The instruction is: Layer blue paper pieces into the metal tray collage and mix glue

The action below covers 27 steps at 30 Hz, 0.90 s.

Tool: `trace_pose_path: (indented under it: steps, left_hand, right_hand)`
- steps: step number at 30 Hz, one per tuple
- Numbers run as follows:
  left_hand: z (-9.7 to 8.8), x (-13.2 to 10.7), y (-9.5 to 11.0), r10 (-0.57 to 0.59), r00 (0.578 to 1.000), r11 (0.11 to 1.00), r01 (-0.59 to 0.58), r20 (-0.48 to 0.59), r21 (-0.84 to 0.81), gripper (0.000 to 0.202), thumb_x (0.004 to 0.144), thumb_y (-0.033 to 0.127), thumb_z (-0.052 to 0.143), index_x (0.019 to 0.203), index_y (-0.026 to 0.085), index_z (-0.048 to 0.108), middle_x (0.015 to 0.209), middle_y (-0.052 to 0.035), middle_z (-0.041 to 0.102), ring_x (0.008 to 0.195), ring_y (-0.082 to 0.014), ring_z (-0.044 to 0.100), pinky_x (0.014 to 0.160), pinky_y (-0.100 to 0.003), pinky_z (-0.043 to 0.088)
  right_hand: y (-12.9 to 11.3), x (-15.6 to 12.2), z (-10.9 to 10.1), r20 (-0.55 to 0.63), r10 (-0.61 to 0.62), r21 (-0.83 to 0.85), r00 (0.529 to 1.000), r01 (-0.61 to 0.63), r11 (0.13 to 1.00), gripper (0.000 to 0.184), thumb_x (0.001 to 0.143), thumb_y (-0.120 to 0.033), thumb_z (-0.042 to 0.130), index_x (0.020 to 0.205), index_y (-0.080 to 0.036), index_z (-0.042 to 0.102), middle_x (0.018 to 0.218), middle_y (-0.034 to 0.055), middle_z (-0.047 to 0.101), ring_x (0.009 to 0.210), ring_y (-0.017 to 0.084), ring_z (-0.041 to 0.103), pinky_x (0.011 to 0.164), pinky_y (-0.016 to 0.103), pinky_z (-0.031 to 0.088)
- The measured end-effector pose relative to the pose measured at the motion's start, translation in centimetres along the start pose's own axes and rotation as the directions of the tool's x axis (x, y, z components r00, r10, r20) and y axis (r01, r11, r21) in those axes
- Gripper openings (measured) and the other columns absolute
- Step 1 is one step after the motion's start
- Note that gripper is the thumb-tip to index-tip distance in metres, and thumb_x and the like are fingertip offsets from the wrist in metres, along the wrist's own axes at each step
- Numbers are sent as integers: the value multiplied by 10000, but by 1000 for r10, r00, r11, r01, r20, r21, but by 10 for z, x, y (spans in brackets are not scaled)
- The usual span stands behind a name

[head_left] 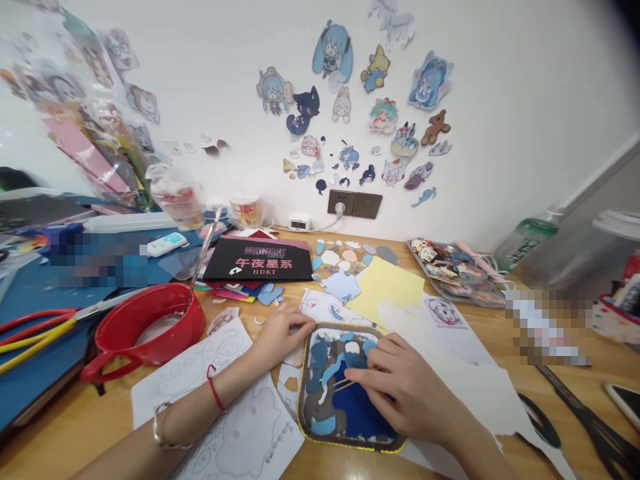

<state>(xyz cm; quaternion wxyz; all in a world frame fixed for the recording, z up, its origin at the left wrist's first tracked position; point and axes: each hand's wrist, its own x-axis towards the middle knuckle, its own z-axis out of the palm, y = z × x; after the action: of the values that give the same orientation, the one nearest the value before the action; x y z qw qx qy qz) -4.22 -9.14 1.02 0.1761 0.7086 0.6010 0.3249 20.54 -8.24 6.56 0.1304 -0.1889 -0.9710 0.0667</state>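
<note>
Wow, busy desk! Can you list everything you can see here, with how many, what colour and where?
Small rectangular tray of cut paper pieces: one, dark with a yellow rim, blue and white pieces inside, front centre under both hands.
Thin yellow stick: one, at the right hand's fingertips over the tray.
Red round bowl: one, left of the tray, a tool standing in it.
White printed outline sheets: several, under the left forearm.
Pale yellow paper sheet: one, behind the tray.
Black printed card: one, pink lettering, near the wall.
Character stickers: many, mostly blue, on the white wall.
Black scissors: one pair, far right.
Left hand: on the tray's far left corner.
Right hand: over the tray.
</note>
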Motion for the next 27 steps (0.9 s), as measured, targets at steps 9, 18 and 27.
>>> trace_pose_path:
  steps: [9,18,27]
  left_hand:
    - [0,0,0,4,1000,1000,-5,8,15,264,846,332,477,783,210,703,714,-30,621,760,-167,518,720,-266,368]
    - [0,0,0,9,1000,1000,-9,7,2,265,845,332,481,781,205,705,709,-32,632,757,-170,513,723,-283,368]
    - [-2,0,2,2,1000,1000,-2,14,14,283,848,350,468,775,216,707,704,-28,638,759,-173,522,717,-280,360]
  right_hand:
    - [-7,0,8,1,-82,-55,997,82,995,282,861,-169,386,1038,-265,583,691,13,520,653,162,366,656,315,283]
    - [-23,6,14,-17,-93,52,996,94,994,274,814,-131,413,976,-251,598,665,-2,522,643,153,382,649,303,279]
    - [9,-10,-14,-39,22,-14,999,-22,1000,302,854,-157,394,1060,-246,595,681,14,539,656,151,444,653,308,303]
